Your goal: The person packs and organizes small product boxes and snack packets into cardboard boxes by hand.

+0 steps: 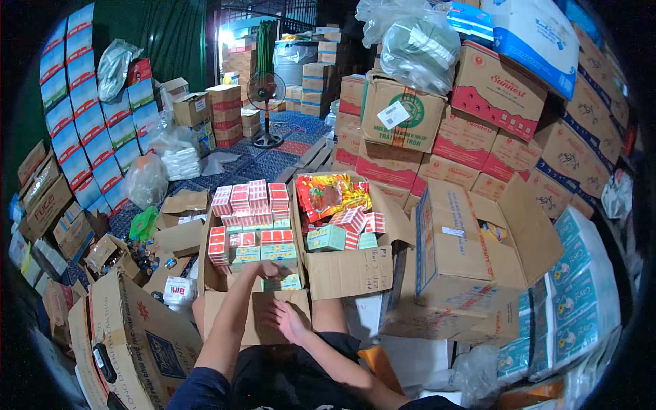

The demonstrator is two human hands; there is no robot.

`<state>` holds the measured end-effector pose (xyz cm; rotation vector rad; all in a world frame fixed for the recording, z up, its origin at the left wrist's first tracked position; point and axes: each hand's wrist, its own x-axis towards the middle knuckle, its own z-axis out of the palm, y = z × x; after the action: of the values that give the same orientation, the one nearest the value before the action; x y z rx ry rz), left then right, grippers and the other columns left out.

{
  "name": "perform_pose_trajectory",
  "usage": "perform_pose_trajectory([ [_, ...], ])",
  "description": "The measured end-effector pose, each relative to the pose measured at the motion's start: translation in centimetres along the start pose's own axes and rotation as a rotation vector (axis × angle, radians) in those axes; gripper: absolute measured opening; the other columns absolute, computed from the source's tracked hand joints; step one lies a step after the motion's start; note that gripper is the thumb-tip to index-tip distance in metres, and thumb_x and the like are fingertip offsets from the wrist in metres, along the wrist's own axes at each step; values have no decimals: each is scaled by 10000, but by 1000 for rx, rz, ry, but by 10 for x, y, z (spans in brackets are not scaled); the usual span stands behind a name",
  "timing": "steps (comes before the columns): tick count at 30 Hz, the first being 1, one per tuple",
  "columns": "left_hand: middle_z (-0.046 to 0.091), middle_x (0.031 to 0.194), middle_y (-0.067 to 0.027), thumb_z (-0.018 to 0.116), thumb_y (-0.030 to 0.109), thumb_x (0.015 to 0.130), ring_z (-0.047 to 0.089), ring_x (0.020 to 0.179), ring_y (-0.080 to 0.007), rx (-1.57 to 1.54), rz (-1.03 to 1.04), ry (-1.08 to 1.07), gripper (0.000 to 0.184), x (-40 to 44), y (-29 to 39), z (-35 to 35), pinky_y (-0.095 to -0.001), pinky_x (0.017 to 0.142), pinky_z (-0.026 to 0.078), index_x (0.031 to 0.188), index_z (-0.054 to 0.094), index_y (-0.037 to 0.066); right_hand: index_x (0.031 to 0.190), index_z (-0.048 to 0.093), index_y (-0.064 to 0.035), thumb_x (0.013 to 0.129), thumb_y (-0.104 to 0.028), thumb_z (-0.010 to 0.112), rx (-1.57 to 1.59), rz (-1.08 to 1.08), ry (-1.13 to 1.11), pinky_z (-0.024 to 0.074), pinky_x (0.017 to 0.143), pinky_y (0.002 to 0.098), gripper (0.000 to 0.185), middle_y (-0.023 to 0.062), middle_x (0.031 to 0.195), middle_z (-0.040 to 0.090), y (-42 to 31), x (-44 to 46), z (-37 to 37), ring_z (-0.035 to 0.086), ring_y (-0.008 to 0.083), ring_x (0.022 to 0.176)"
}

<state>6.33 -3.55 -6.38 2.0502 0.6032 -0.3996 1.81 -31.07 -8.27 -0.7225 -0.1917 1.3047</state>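
Note:
My left hand (265, 268) reaches over the near part of an open carton (217, 277), bent at the wrist above small pale-green boxes (281, 254). Its fingertips are hard to make out, so whether they grip a box does not show. Red-and-white striped boxes (250, 197) stand in rows farther back in this carton. Beside its front flap (256, 316) is my right hand (290, 324), open with fingers spread and nothing in it. A second open carton (342, 268) to the right holds red-and-yellow packets (333, 195) and loose small boxes (326, 237).
A large carton (454, 253) with raised flaps stands at right, near teal wrapped packs (570, 287). Stacked red-and-white cartons (465, 137) rise behind. Another tall carton (133, 335) is close on my left. A standing fan (266, 96) is on the blue floor mat (239, 167).

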Motion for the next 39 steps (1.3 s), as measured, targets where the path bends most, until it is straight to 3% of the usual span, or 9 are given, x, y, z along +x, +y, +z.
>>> perform_pose_trajectory([
  [11,737,1165,-119,746,415,813,683,1059,-262,-51,307,114,732,6,-49,65,-370,960,532,1416,587,31,1500,399,-84,1072,-424,454,26,-13,-11,490,1072,460,549,162,1440,558,-3,-11,8,582,290,1269],
  [15,722,1207,-140,720,333,847,681,1083,-256,14,264,180,669,-22,-28,73,-352,976,525,1419,579,16,1471,440,-91,1069,-387,470,57,15,-8,507,1046,454,501,157,1408,593,-13,-20,17,624,285,1207],
  [17,677,1317,-182,673,194,906,671,1145,-248,112,176,243,573,-40,-8,76,-324,1014,510,1430,558,-5,1432,479,-84,1065,-360,479,73,12,-14,524,1019,446,459,157,1383,613,-20,-25,17,645,281,1169],
  [19,689,1292,-186,684,255,890,676,1149,-269,83,219,281,566,-36,-20,83,-344,1012,513,1393,594,10,1412,498,-80,1063,-346,484,85,12,-20,533,1006,442,439,157,1370,623,-23,-26,16,656,278,1149],
  [23,712,1241,-192,694,381,867,680,1166,-316,61,248,390,559,-52,-21,84,-386,1020,515,1305,674,35,1299,568,-25,1036,-238,551,-426,-697,246,557,941,405,339,145,1285,654,-55,-15,0,669,235,1103],
  [27,692,1275,-199,665,404,880,653,1209,-338,96,127,401,571,-76,2,82,-391,1054,498,1309,663,27,1228,606,-2,1000,-132,606,-581,-1022,482,541,903,348,262,107,1153,690,-135,13,-32,668,190,1039],
  [29,652,1341,-216,657,436,876,617,1258,-367,59,116,330,639,-70,-3,82,-392,1081,481,1368,619,31,1227,599,11,995,-177,619,-773,-1124,634,529,908,357,299,114,1105,700,-184,-1,-10,678,215,1023],
  [35,538,1446,-291,715,538,808,538,1336,-418,266,-38,498,922,-59,-10,90,-405,1119,452,1523,425,33,1347,542,-25,932,-517,658,-1665,-950,927,400,1097,497,654,269,1419,509,-252,48,-86,503,407,1317],
  [39,504,1457,-331,752,579,765,512,1359,-434,165,-126,384,1071,-69,-2,81,-421,1135,437,1551,338,-20,1439,465,-61,830,-718,648,-1546,-539,936,313,1165,530,915,355,1548,302,-275,42,-65,354,474,1433],
])
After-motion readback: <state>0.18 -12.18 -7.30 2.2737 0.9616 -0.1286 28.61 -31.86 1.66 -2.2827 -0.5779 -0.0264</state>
